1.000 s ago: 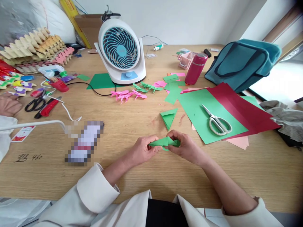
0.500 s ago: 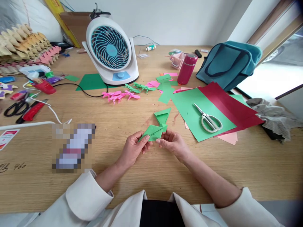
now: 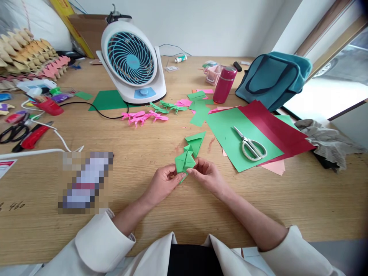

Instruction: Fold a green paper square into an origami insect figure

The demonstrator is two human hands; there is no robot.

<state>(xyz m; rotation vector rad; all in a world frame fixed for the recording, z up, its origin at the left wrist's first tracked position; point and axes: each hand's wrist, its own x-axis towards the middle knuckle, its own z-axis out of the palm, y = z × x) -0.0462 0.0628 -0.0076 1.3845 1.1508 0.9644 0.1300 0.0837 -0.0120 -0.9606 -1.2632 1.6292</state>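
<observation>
Both hands pinch a small folded piece of green paper (image 3: pixel 184 161) above the wooden table, with creases and flaps on its face. My left hand (image 3: pixel 166 180) grips its lower left edge, thumb on top. My right hand (image 3: pixel 208 174) closes on its right edge, thumb near the bottom corner. Just beyond it lies another folded green paper piece (image 3: pixel 197 142), partly hidden behind the held one. Farther back sit pink folded paper figures (image 3: pixel 143 118) and green folded paper figures (image 3: pixel 169 107).
White-handled scissors (image 3: pixel 251 145) lie on green sheets (image 3: pixel 224 134) and red sheets (image 3: pixel 276 126) at right. A fan (image 3: pixel 132 61), a red flask (image 3: pixel 225 84) and a teal bag (image 3: pixel 270 80) stand behind. At left are a blurred phone (image 3: pixel 86 182) and a red cutter (image 3: pixel 36 137).
The held green paper has been turned from lying slanted to more upright, its point now downward. My left hand has shifted slightly, its thumb moving to the lower edge. The view has shifted slightly.
</observation>
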